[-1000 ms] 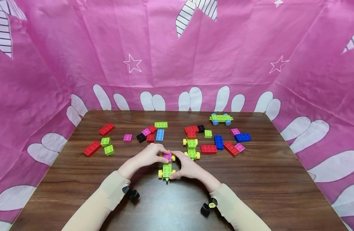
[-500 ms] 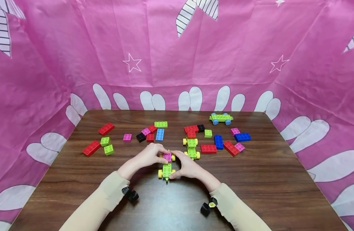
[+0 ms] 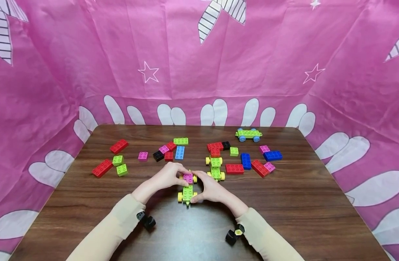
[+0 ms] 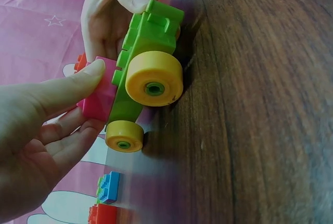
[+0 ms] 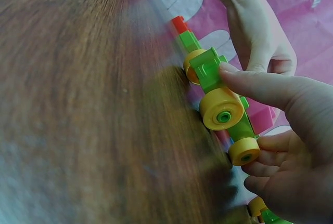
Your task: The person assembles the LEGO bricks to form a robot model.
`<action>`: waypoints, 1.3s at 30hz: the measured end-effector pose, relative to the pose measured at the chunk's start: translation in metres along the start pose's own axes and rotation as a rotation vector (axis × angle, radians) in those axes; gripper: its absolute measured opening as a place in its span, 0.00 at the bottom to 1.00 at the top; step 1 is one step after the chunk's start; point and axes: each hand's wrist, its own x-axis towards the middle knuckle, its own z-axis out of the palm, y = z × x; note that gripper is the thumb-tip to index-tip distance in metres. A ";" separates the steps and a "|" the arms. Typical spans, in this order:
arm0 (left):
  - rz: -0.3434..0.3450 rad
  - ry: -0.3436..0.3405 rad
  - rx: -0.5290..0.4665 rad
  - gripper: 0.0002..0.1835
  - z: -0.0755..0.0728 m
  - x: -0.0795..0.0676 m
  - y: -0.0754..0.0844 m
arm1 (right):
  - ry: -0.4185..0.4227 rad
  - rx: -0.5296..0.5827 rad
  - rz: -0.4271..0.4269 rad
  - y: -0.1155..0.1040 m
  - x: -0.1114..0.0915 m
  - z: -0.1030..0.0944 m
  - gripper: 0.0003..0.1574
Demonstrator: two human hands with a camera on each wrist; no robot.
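My left hand (image 3: 169, 176) pinches a pink brick (image 4: 101, 99) between thumb and fingers. That brick sits on the studs at the far end of a lime-green car base (image 3: 188, 194) with yellow wheels (image 4: 154, 78), which stands on the table. From the other side my right hand (image 3: 211, 187) holds the base, its thumb at the near end and its fingers beside the far wheel. In the right wrist view, the right fingers partly hide the pink brick (image 5: 261, 118). Whether the brick is pressed fully down is hard to tell.
Behind the right hand stands another lime-green car base (image 3: 215, 173) with yellow wheels. Farther back is a lime-green base with blue wheels (image 3: 248, 135). Loose red bricks (image 3: 103, 168), blue bricks (image 3: 246, 161) and several others lie across the back of the wooden table (image 3: 284, 217).
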 end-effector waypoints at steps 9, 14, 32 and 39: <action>0.030 -0.032 0.097 0.22 0.001 -0.001 0.002 | 0.004 0.007 0.001 0.002 -0.001 0.000 0.59; 0.090 -0.046 0.104 0.22 0.004 0.002 -0.001 | 0.012 0.013 0.007 0.005 -0.006 -0.002 0.60; 0.085 0.245 0.012 0.15 -0.039 0.012 -0.033 | 0.003 0.000 0.014 0.002 0.001 -0.001 0.61; 0.094 0.341 0.064 0.16 -0.044 0.031 -0.047 | -0.007 -0.002 0.014 0.001 0.000 -0.001 0.61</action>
